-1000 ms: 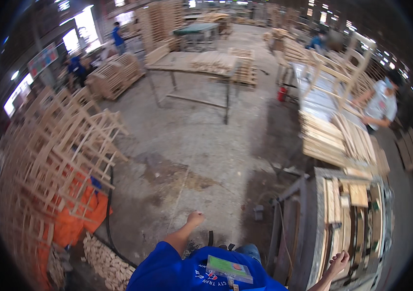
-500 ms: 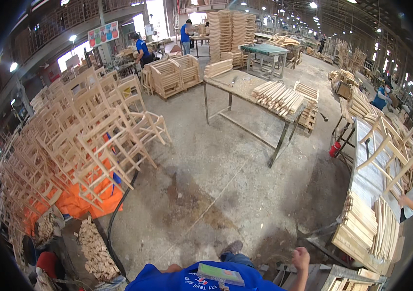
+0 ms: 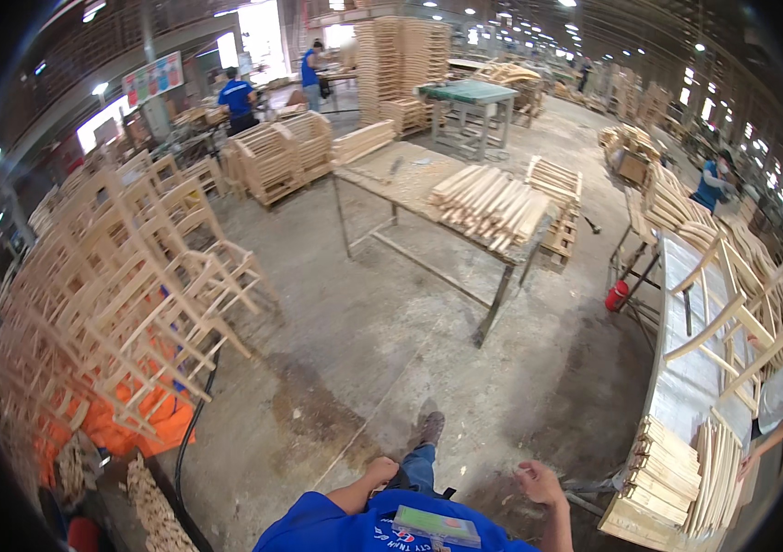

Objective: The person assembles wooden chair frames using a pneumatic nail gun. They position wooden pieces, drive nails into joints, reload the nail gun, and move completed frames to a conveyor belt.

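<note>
My left hand (image 3: 380, 471) is at my waist in front of the blue shirt, its fingers curled in beside a dark item (image 3: 398, 480); whether it grips this is hidden. Out to the right, my right hand (image 3: 539, 482) hangs over the floor with loosely bent fingers and nothing visible in it. A table (image 3: 382, 177) stands ahead, bearing a pile of pale wooden sticks (image 3: 488, 204). Closer on the right is a long grey-topped bench (image 3: 681, 368) with a wooden chair frame (image 3: 732, 317) and bundles of wooden slats (image 3: 663, 474).
Stacked wooden chairs (image 3: 125, 294) crowd the left above an orange sheet (image 3: 138, 419). A black hose (image 3: 191, 432) lies on the floor near them. A red extinguisher (image 3: 616, 295) stands by the bench. A co-worker's arm (image 3: 769, 442) reaches in at the right; other people work farther back.
I have moved forward, and the table and bench appear nearer. My left hand has come into fuller view at my waist; one leg has stepped ahead. My right hand has shifted slightly left.
</note>
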Demonstrator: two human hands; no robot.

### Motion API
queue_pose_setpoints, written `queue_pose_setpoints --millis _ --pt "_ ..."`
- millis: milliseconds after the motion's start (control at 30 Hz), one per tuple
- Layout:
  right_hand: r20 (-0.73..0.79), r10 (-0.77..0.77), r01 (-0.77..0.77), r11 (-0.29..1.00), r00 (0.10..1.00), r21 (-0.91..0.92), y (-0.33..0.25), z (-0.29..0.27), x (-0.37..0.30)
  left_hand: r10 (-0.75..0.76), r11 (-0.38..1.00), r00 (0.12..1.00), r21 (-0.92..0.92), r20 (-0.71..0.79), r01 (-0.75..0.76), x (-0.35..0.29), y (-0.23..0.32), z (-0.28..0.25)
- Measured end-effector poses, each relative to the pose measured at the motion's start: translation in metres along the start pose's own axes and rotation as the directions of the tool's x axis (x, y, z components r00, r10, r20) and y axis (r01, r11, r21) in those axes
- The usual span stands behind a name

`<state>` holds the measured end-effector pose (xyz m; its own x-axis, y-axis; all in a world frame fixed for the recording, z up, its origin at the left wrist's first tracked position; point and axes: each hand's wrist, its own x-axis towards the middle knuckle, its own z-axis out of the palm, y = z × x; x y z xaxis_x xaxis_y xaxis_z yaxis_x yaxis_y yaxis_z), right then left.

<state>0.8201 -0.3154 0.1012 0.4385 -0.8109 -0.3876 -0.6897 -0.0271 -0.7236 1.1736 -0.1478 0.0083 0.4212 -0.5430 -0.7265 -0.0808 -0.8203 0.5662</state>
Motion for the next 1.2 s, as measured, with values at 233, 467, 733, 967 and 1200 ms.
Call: queue_pose_setpoints --millis 233,467,733,967,1200 --pt "-0.369 0.154 -0.065 0.968 0.917 0.243 0.016 -0.154 0.098 0.714 0.382 0.505 0.334 0.486 -0.862 0.128 0.133 0.005" --pt "-0.651 0.51 0.322 0.59 0.562 0.74 0.012 -0.333 0.111 0.445 0.173 0.564 0.551 0.695 -0.816 0.225 0.322 0.034" --pt "-0.759 0.647 0.805 0.408 0.078 0.431 0.13 -0.596 0.135 0.585 0.684 0.767 0.349 0.264 -0.641 0.288 0.601 0.17" --pt "-0.539 0.838 0.802 0.264 0.084 0.535 0.242 -0.803 0.213 0.506 0.818 0.765 0.06 0.398 -0.572 0.241 0.743 0.329" --pt "-0.646 0.758 0.857 0.267 0.097 0.441 0.304 -0.856 0.235 0.869 0.262 0.226 -0.022 0.44 -0.965 0.19 0.921 0.452"
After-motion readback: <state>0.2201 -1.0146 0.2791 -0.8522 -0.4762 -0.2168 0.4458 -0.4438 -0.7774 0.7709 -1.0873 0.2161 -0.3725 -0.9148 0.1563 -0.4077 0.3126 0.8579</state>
